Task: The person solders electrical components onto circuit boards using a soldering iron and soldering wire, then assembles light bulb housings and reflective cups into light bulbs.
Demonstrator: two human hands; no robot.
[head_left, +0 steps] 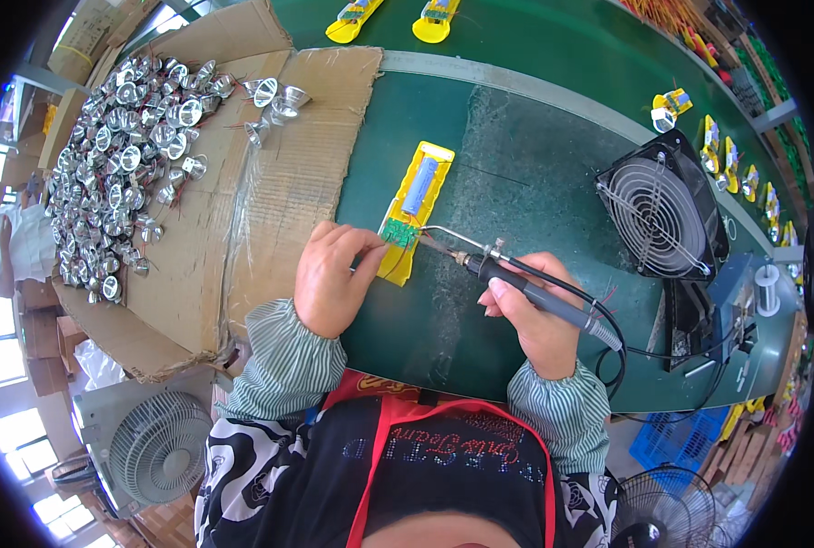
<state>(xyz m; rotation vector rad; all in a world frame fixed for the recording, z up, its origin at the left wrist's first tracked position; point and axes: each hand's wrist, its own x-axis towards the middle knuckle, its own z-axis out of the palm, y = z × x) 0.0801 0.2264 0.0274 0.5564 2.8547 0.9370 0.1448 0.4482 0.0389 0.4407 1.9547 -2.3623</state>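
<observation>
A yellow plastic housing (422,164) lies on the green bench in front of me, with a blue cylindrical battery (420,186) in its upper half. Below the battery sits a small green circuit board (399,233) with thin wires. My left hand (334,274) is closed in a pinch at the board's left edge; what its fingertips hold is too small to make out. My right hand (542,315) grips a soldering iron (539,300) with a thin metal feed tube (457,236) clamped to it. The iron's tip points at the right side of the board.
Many silver reflector cups (128,160) with wires fill a cardboard box (283,183) at left. A black fan (660,215) stands at right, near a solder spool (767,279). More yellow housings (432,27) lie along the far green surface. The iron's black cable (619,352) loops right.
</observation>
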